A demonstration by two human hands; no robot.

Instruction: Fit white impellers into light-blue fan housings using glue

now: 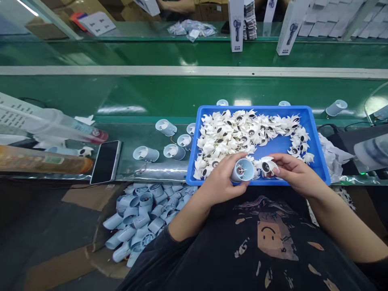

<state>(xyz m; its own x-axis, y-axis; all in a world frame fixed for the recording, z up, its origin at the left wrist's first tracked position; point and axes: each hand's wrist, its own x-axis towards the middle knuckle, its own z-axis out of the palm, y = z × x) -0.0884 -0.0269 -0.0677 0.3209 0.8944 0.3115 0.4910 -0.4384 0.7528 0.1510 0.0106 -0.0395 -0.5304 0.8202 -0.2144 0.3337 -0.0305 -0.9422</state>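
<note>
Head view: near me, the left hand (222, 180) grips a light-blue hollow cylinder (246, 169); just beside it, the right hand (298, 174) pinches a white bladed rotor (268, 165) over a blue rectangular tray (273, 147).

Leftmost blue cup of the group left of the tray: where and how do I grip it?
I'd pinch this cup by its outer wall, coming from above: the barrel looks round and smooth, while white blades sit in the open end, which faces picture-left, and a second cup sits close on its right.

The housing (243, 170), fan wheel (268, 166) and tray (271, 148) look smooth plastic.
</note>
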